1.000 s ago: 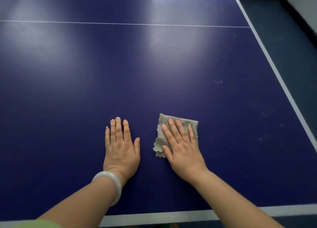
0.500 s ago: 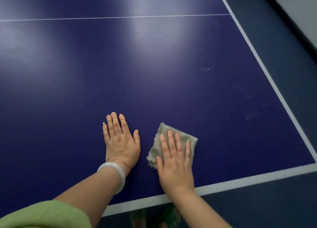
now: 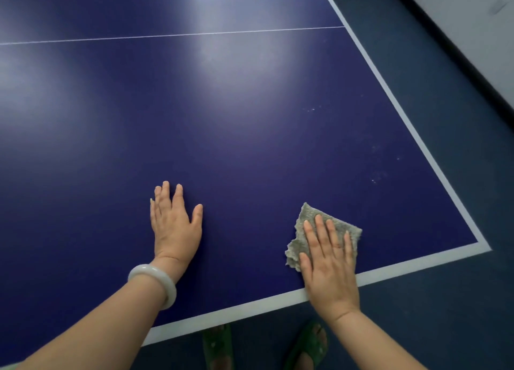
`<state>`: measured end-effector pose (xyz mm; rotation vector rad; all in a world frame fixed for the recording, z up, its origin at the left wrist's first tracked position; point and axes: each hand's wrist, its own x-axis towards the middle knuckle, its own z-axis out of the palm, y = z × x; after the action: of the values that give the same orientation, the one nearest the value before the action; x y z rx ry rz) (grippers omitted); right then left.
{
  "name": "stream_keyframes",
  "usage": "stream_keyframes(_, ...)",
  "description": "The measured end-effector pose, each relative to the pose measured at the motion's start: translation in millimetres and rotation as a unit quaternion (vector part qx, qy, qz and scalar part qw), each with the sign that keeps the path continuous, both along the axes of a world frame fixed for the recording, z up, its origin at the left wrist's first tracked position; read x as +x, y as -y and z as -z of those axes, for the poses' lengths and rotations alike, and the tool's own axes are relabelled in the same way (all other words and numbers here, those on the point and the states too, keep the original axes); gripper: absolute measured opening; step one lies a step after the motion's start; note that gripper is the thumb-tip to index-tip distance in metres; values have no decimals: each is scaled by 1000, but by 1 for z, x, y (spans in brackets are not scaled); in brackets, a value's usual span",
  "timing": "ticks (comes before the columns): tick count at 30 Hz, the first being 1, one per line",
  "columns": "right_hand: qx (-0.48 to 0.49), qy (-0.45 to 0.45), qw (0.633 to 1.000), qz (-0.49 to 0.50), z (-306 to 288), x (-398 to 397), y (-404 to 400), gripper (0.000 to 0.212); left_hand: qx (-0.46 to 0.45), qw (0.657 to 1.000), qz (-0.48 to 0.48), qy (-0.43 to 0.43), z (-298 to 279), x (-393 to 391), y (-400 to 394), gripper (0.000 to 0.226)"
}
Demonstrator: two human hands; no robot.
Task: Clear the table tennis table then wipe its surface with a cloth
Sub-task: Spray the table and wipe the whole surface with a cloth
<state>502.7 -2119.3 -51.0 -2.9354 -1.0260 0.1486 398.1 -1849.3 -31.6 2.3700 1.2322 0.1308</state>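
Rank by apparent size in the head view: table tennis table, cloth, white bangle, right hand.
1. table tennis table, fills most of the view
2. right hand, flat on the cloth
3. cloth, partly hidden under the hand, so its rank against the hand is unsure
4. white bangle

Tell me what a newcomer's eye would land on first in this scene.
First, the right hand pressing flat on a grey cloth near the table's near right corner. Next, the left hand, resting open on the blue table tennis table to the left of the cloth, with a pale bangle on its wrist. Faint white specks dot the surface beyond the cloth, by the right sideline.
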Motion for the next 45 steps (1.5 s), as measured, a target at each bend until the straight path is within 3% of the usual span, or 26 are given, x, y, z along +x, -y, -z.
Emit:
stream_keyframes(6, 19, -10, 999, -47, -2, 5, 9, 60, 20, 996, 74, 49, -12, 51, 79, 57)
stream_keyframes(9, 14, -7, 992, -124, -2, 25, 34, 59, -7, 999, 39, 31, -11, 95, 118, 61)
stream_keyframes(14, 6, 1, 991, -134, -3, 97, 106, 57, 20, 995, -73, -57, 3, 143, 158, 73)
stream_keyframes(16, 3, 12, 995, -95, -1, 140, 141, 57, 59, 990, -89, -94, 8, 150, 164, 75)
stream_keyframes(19, 16, -3, 998, 69, 2, 196, 177, 64, 87, 984, -98, -125, 14, 154, 166, 75)
stream_keyframes(22, 31, 5, 983, 183, 5, 200, 151, 66, 91, 981, -104, -134, 15, 156, 167, 74)
stream_keyframes(24, 50, 2, 993, 107, 3, 177, 115, 64, 91, 980, -107, -143, 15, 157, 167, 73)
stream_keyframes(26, 58, -1, 996, -64, 0, 146, 93, 62, 91, 978, -107, -153, 14, 157, 167, 73)
stream_keyframes(28, 38, -4, 977, -209, -6, 126, 98, 62, 96, 978, -108, -150, 14, 157, 166, 72)
stream_keyframes(30, 12, 5, 964, -264, -5, 132, 122, 62, 100, 978, -109, -145, 15, 157, 166, 72)
stream_keyframes(32, 5, 8, 973, -229, -2, 157, 154, 61, 106, 978, -110, -141, 16, 157, 166, 72)
stream_keyframes(36, 13, -32, 998, -52, -7, 220, 185, 58, 113, 978, -110, -139, 18, 157, 166, 72)
stream_keyframes(40, 32, -34, 999, 14, -7, 281, 134, 61, 120, 977, -111, -141, 17, 157, 167, 72)
stream_keyframes(45, 33, -99, 990, 93, -14, 339, 33, 58, 125, 975, -112, -147, 17, 159, 168, 73)
